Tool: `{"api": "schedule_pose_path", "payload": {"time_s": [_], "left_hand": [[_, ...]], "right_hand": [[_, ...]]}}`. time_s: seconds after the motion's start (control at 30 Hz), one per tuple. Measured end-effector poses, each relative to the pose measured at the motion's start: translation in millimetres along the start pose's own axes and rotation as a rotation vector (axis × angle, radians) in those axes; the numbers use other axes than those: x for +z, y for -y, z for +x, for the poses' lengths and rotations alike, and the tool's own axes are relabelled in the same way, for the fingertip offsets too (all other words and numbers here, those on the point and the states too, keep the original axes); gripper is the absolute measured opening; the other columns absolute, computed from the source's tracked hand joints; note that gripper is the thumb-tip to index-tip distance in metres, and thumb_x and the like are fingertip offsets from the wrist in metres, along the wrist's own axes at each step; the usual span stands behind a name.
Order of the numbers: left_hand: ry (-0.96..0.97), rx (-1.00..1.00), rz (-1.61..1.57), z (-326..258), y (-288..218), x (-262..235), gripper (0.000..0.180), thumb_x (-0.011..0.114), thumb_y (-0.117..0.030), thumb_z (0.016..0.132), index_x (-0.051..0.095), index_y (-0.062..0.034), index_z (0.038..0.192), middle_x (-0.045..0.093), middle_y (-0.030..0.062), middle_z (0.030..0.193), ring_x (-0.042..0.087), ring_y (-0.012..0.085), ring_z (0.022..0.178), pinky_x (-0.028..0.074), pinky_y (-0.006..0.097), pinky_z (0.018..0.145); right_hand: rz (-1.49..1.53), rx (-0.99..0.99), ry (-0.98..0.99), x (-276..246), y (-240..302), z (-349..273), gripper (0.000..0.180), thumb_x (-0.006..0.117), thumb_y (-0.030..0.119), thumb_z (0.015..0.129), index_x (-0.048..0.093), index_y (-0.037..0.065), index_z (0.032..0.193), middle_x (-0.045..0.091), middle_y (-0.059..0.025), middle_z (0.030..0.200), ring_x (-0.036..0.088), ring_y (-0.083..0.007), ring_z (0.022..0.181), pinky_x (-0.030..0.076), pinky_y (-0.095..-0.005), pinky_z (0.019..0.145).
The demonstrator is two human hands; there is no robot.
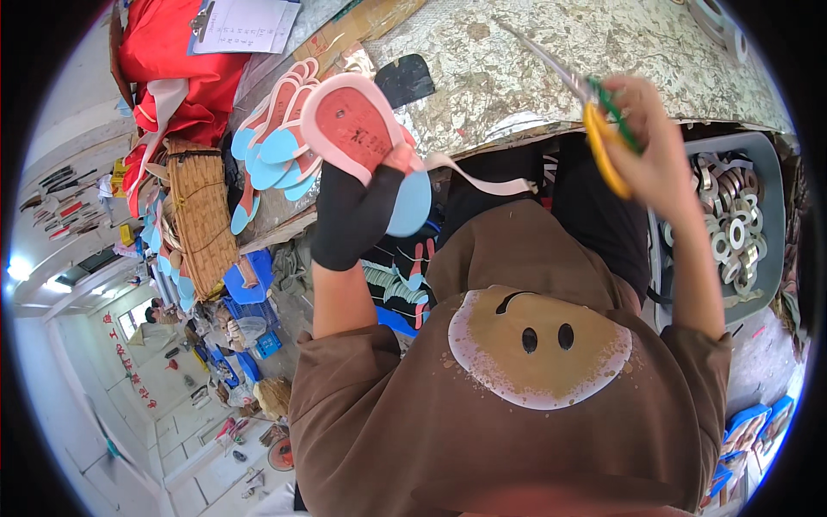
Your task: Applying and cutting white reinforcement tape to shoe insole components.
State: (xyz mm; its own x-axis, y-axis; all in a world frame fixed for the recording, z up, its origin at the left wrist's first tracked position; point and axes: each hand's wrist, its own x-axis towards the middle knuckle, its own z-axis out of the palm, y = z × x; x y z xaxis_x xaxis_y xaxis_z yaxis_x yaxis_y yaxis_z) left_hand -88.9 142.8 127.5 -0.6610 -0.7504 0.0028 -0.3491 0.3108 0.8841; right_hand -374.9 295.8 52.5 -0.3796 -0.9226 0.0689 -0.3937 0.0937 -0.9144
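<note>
the left hand [357, 211] (in a black glove) grips a flat pink foam shoe sole with a red centre [349, 125], a pale strip [482, 177] trailing from it toward the right hand [659, 151]. the right hand is closed around yellow-and-green-handled scissors [594, 112], blades pointing away over the mottled worktable [534, 60]. just beyond the left hand lies a stack of blue and pink soles [276, 142].

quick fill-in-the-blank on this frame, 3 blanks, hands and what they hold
1. The left hand, in a black glove, holds a pink shoe ____.
2. The right hand holds scissors with ____ and green handles.
3. A pale strip hangs from the sole toward the person's ____ side.

Missing words: sole; yellow; right
</note>
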Motion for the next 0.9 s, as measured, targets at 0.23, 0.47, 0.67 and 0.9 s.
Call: {"api": "schedule_pose_path", "payload": {"time_s": [0.23,0.47,0.67,0.9], "left_hand": [[-0.354,0.229,0.007,0.3,19.9,47.4,0.02,0.065,-0.013,0.093,0.062,0.0019,0.106,0.068,0.0113,0.093,0.066,0.0193,0.082,0.052,0.031,0.074],[-0.089,0.93,0.469,9.7,12.3,54.0,0.031,0.071,-0.004,0.074,0.062,-0.0007,0.104,0.066,0.0106,0.076,0.064,0.0232,0.062,0.048,0.032,0.048],[-0.007,1.038,0.616,13.4,6.1,63.0,0.022,0.071,0.0,0.071,0.066,-0.0022,0.092,0.062,0.0092,0.077,0.061,0.0218,0.06,0.044,0.03,0.046],[-0.09,0.424,-0.278,9.0,12.7,62.3,0.028,0.076,-0.025,0.084,0.068,-0.0011,0.073,0.064,0.0053,0.067,0.06,0.0128,0.061,0.045,0.029,0.054]], "right_hand": [[0.426,0.059,0.646,53.2,20.9,-72.6,0.091,0.063,0.061,0.082,0.029,0.003,0.144,0.052,-0.0078,0.096,0.054,-0.019,0.081,0.046,-0.0322,0.073],[0.402,0.166,0.562,56.2,25.1,-71.6,0.079,0.059,0.053,0.087,0.03,0.003,0.141,0.055,-0.0248,0.112,0.057,-0.0412,0.105,0.044,-0.0434,0.09],[0.37,0.189,0.492,48.8,27.3,-73.4,0.075,0.062,0.051,0.088,0.033,0.005,0.138,0.056,-0.0216,0.103,0.059,-0.0369,0.098,0.045,-0.0419,0.085],[0.641,0.37,0.513,23.7,21.1,-64.8,0.052,0.078,0.035,0.081,0.054,0.003,0.114,0.048,0.0052,0.066,0.046,-0.0034,0.062,0.036,-0.0243,0.053]]}}
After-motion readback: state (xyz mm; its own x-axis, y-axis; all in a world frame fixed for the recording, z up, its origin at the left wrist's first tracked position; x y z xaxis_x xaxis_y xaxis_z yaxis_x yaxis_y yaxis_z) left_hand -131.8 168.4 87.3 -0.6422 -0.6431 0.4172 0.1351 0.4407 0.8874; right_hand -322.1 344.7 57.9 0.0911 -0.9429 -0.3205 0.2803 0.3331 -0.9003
